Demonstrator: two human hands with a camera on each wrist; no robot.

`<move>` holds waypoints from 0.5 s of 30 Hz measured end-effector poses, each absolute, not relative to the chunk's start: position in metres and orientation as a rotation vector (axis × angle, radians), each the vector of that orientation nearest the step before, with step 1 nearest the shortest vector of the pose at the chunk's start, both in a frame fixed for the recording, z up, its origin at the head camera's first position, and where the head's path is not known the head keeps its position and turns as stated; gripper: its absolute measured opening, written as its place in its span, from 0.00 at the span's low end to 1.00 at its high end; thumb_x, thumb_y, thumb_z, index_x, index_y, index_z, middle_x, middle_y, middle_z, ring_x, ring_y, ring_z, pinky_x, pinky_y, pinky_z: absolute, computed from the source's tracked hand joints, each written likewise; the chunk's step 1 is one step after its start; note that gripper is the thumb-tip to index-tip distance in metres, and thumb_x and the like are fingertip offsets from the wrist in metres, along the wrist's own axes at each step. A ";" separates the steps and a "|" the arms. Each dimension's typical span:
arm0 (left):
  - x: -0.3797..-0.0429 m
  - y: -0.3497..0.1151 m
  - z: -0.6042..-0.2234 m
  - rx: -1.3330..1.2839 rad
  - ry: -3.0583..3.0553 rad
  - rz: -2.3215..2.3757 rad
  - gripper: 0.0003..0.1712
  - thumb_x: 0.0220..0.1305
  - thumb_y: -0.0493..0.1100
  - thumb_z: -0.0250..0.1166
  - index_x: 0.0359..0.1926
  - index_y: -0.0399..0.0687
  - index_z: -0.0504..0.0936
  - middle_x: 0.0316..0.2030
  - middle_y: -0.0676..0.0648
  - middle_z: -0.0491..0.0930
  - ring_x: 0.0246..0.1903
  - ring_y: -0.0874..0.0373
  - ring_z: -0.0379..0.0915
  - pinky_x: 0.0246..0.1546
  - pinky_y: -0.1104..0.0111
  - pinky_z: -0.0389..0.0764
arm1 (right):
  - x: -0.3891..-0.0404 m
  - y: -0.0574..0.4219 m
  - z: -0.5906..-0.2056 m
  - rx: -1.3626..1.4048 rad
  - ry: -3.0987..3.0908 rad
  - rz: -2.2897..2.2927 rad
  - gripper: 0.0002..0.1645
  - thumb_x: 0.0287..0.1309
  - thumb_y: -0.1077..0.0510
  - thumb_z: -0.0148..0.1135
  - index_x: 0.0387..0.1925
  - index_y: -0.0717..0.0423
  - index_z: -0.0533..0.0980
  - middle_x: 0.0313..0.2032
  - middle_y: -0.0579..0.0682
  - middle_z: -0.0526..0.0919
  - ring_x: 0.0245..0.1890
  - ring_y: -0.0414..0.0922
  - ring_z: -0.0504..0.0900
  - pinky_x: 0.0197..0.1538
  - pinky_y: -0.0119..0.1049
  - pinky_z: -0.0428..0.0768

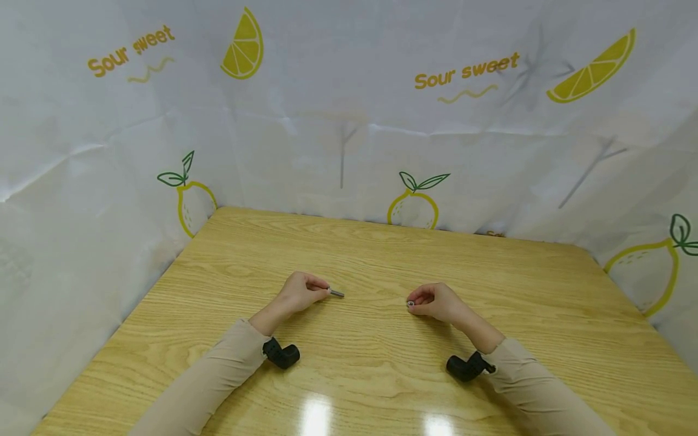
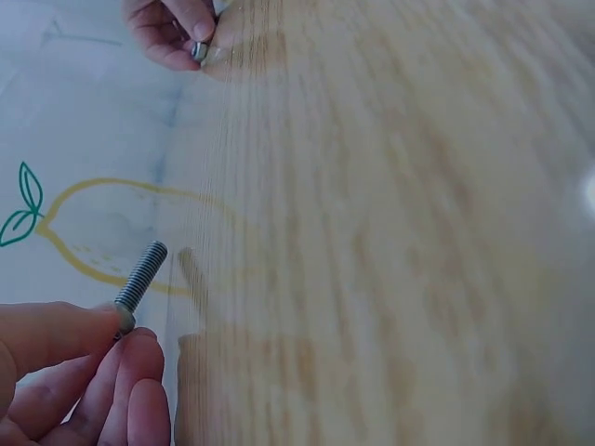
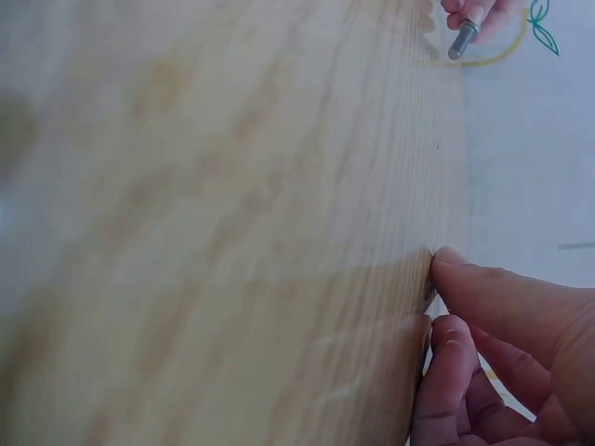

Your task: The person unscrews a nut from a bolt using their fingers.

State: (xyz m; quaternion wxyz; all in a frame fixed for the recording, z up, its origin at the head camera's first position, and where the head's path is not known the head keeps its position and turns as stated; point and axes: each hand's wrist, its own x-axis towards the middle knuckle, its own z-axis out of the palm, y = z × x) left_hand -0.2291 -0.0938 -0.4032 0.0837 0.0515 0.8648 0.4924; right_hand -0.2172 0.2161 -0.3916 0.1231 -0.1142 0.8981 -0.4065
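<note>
My left hand (image 1: 298, 292) pinches a metal bolt (image 1: 337, 293) by its head, and the threaded shank points toward the right hand. In the left wrist view the bolt's thread (image 2: 143, 276) juts up past the thumb and fingertips. Across from it, my right hand (image 1: 440, 301) holds a small metal nut (image 1: 411, 304) between thumb and fingers, its hole facing the bolt. That nut (image 2: 200, 51) also shows at the top of the left wrist view; the fingers hide it in the right wrist view. A gap separates bolt and nut.
Both hands are low over a wood-grain table (image 1: 360, 254). A white curtain (image 1: 305, 163) printed with lemons surrounds its back and sides. Black wrist camera mounts, left (image 1: 282, 353) and right (image 1: 466, 367), sit at the cuffs of the beige sleeves.
</note>
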 end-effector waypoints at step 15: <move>-0.229 -0.095 -0.402 0.173 2.624 1.414 0.09 0.58 0.38 0.65 0.39 0.40 0.86 0.35 0.44 0.85 0.33 0.59 0.77 0.29 0.74 0.72 | -0.218 0.216 -0.393 -0.356 2.626 -1.186 0.12 0.52 0.63 0.66 0.38 0.67 0.79 0.29 0.51 0.81 0.28 0.39 0.76 0.30 0.27 0.74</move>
